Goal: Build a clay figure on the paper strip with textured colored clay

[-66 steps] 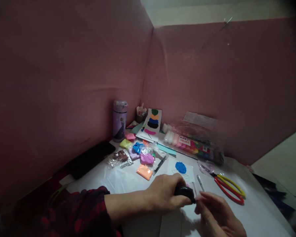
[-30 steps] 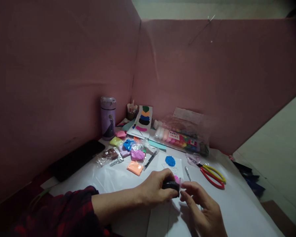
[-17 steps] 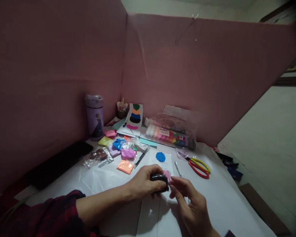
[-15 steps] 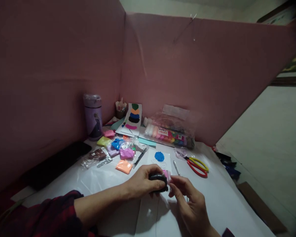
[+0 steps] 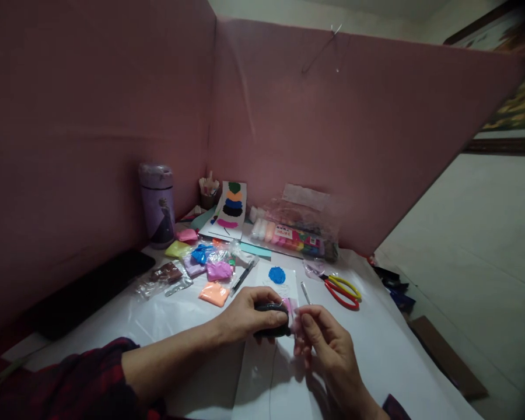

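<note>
A black packet (image 5: 271, 330) with a pinkish clear plastic edge is gripped in my left hand (image 5: 245, 319), thumb on top. Close on its right, my right hand (image 5: 328, 341) pinches the clear plastic at the packet's edge between thumb and forefinger. Beneath both hands lies a long white paper strip (image 5: 256, 373). A round blue clay patch (image 5: 277, 275) sits on the paper just beyond my left hand. A thin silver tool (image 5: 305, 293) lies right of the patch.
Coloured clay packets (image 5: 214, 293) and a pen (image 5: 244, 276) lie at left centre. Behind stand a purple bottle (image 5: 157, 207), a painted card (image 5: 230, 211) and a clear bag of clay (image 5: 293, 233). Red-yellow scissors (image 5: 343, 291) lie right; a black slab (image 5: 96, 291) left.
The view has shifted slightly, so the table items appear a little further left. My right thumb and forefinger have closed on the plastic edge; my left hand keeps its grip.
</note>
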Available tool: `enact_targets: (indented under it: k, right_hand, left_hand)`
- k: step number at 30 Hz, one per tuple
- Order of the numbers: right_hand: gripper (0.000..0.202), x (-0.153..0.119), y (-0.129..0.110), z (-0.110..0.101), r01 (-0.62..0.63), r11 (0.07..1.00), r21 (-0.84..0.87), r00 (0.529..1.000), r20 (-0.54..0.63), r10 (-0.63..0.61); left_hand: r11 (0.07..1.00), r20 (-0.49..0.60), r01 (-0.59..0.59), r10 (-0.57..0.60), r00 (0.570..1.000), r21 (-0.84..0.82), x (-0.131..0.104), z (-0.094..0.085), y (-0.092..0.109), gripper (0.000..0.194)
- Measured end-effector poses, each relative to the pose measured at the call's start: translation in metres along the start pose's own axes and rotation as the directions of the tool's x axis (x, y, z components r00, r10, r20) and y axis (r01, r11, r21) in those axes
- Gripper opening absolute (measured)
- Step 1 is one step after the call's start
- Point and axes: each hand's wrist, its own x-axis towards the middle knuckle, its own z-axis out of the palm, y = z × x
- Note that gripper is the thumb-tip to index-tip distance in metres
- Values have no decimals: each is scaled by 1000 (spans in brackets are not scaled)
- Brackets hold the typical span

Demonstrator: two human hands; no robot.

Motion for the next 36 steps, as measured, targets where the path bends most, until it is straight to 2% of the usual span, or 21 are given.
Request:
enact_targets:
  k: [5,12,17,26,31,36]
  right_hand:
    - [35,0,-2,-2,-71,997,36,991,114,67]
    - [34,0,-1,-4,-76,995,61,985,159,65]
    - [38,1,4,-5,-79,983,166,967,254,35]
    - [35,0,3,-4,-56,994,89,968,248,32]
    - [33,0,-1,-3,-21,998,57,971,239,7]
    - [32,1,0,-5,-41,996,75,964,265,20]
  left_hand:
    - [1000,5,22,-22,1000,-12,1,-3,1,46]
    - [999,-3,37,-37,999,-36,0,-4,2,47]
    - [993,55,79,-75,996,-83,0,-5,4,48]
    - [997,8,40,-39,999,-69,1,-6,-1,46]
    - [1000,-24,0,-1,1000,-31,1,-5,3,45]
    - [1000,-30,-3,3,1000,2,0,-6,5,46]
